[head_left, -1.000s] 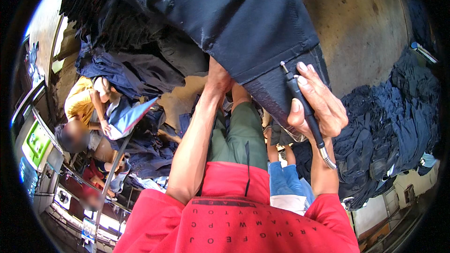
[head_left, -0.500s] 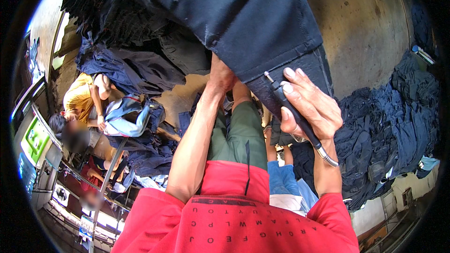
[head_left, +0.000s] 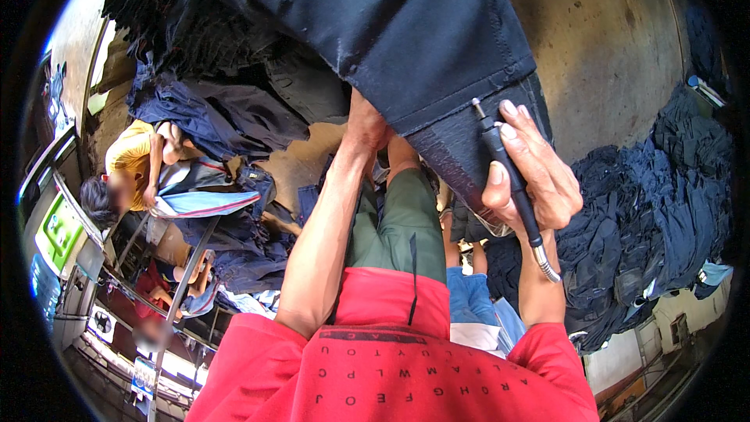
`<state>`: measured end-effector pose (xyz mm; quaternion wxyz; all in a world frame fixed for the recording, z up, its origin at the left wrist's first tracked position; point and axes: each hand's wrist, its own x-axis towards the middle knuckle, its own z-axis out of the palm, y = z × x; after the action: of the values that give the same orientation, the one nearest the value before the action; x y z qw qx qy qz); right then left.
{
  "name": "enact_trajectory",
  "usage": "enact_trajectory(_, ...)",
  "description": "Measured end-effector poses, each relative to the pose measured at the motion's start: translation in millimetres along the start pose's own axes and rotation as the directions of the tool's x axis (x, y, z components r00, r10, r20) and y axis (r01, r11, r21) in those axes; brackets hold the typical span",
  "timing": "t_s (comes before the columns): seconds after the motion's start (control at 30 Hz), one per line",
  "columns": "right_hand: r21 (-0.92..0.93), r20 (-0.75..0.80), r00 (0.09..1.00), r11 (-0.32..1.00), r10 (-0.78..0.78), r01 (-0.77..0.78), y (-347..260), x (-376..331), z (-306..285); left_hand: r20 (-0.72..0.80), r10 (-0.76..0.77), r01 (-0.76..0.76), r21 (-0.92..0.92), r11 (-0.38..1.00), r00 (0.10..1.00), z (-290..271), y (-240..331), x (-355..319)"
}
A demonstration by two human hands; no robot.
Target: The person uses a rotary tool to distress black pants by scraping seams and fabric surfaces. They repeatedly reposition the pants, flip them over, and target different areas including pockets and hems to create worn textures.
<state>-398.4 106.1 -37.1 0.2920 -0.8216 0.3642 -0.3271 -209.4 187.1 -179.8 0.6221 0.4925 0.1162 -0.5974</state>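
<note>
Dark denim trousers [head_left: 422,39] stretch in front of me, with the hem of one leg toward my right. My right hand [head_left: 547,180] is closed round a slim black rotary grinder handpiece [head_left: 504,158]. Its small pale pink tip lies at the hem band just below the stitched seam, and a ribbed metal flexible shaft runs off its lower end. Scuffed, lighter marks show on the hem. My left hand [head_left: 369,121] goes behind the trouser leg; its fingers are hidden by the cloth.
Heaps of dark garments [head_left: 625,227] lie at the right, and a tall stack of dark trousers [head_left: 180,23] at the upper left. A person in a yellow shirt [head_left: 129,148] sits at the left, handling a light blue garment [head_left: 207,202]. Metal rails [head_left: 183,281] stand nearby.
The handpiece and my right hand have shifted right and slightly up along the hem. My left arm stays in place. The person in yellow has spread the light blue garment out.
</note>
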Motion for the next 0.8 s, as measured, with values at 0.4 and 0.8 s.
enact_trajectory(0.4,0.136,0.192,0.968,0.981,-0.164,0.14,2,5,1,0.051,0.103,-0.105,0.033,0.994,0.993,-11,-7,1)
enact_trajectory(0.8,0.09,0.074,0.994,0.993,-0.085,0.079,4,2,2,-0.193,-0.044,0.05,0.025,0.998,0.98,22,16,-15)
